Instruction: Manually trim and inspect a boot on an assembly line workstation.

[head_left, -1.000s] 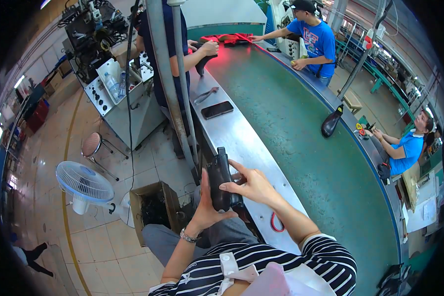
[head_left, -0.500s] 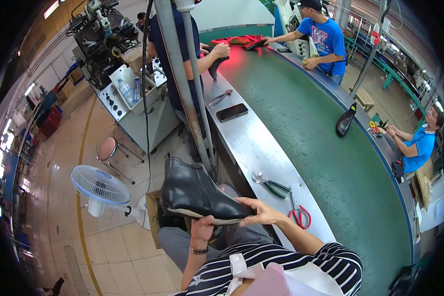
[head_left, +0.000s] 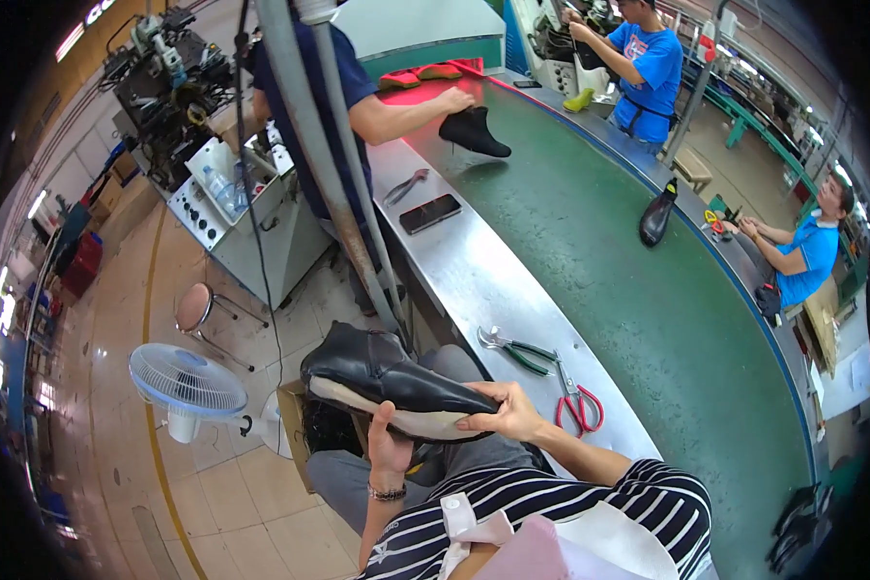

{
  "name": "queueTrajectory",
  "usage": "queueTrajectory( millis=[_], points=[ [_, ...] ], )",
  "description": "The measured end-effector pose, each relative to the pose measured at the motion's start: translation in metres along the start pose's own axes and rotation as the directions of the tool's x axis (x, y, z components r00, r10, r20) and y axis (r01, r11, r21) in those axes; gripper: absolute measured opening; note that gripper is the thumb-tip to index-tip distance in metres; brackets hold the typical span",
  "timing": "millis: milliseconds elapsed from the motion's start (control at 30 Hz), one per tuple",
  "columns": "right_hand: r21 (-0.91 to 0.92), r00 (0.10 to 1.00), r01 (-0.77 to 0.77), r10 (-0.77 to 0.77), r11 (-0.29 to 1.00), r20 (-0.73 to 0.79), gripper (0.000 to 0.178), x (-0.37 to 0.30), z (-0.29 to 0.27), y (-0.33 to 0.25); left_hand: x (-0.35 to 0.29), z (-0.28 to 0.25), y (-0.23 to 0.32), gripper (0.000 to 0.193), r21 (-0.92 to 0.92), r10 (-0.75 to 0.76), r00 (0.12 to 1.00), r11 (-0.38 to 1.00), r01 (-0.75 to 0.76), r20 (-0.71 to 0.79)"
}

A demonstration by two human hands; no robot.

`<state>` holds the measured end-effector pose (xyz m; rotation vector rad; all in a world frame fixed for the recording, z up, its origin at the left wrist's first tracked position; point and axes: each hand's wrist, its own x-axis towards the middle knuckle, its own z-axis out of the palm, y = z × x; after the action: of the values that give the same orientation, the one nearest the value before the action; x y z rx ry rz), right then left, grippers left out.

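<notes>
Landmark: the metal ledge [head_left: 483, 266]. The black boot [head_left: 387, 372] is being held just off the ledge's near left edge, above the lap, tilted so that its pale underside [head_left: 435, 423] is facing the wearer. The right hand [head_left: 512, 414] is closing on the toe, thumb pressing the underside. The left hand [head_left: 389, 456] is bracing the middle from below; its other fingers are hiding from view, so how far it is closing cannot be told.

Progress, as judged: the upper is appearing shaped and drawn in around the bottom edge; the underside is showing no outsole, so the boot is seeming unfinished. Neither hand is using a tool.

Surroundings: green-handled pincers [head_left: 530, 358] and red-handled scissors [head_left: 569, 387] are lying on the ledge, the scissors just beside the right forearm. Farther up the ledge, a phone [head_left: 430, 214] and a grey tool [head_left: 406, 186] are resting. The green belt [head_left: 628, 319] is running along the ledge's right side. At the ledge's far end, a co-worker's hand [head_left: 457, 100] is holding a dark boot [head_left: 474, 132] over the belt.

In the way: a pole [head_left: 319, 145] is standing along the ledge's left edge, beyond the boot; a cardboard box [head_left: 293, 440] is sitting left of the ledge, partly behind the knee.
</notes>
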<state>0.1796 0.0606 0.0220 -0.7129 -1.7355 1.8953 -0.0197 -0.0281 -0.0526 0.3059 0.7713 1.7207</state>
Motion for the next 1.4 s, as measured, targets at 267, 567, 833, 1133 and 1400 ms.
queueTrajectory(
  millis=[267, 567, 833, 1133, 1400],
  points=[
    [-0.041, 0.985, 0.063, -0.055, 0.997, 0.161, 0.057, 0.016, -0.011, -0.020, -0.012, 0.044, 0.028, 0.084, 0.217, 0.179, 0.964, 0.951, -0.221, 0.198],
    [0.161, 0.764, -0.203, 0.054, 0.966, 0.642, 0.065, 0.030, -0.002, 0.007, -0.014, 0.057, 0.039, 0.091, 0.300, 0.148, 0.953, 0.927, -0.227, 0.264],
    [-0.042, 0.994, 0.008, -0.003, 0.999, 0.111, 0.056, -0.005, 0.006, -0.004, 0.002, 0.048, 0.027, 0.081, 0.297, 0.063, 0.971, 0.946, -0.132, 0.230],
    [-0.115, 0.961, 0.168, -0.188, 0.979, -0.202, 0.063, -0.011, 0.007, -0.008, 0.018, 0.051, 0.018, 0.065, 0.179, 0.143, 0.978, 0.969, -0.170, 0.152],
    [0.241, 0.807, 0.103, 0.061, 0.965, -0.588, 0.034, -0.017, -0.044, 0.007, 0.007, 0.066, -0.009, 0.101, 0.754, -0.004, 0.956, 0.615, -0.230, 0.294]
  ],
)
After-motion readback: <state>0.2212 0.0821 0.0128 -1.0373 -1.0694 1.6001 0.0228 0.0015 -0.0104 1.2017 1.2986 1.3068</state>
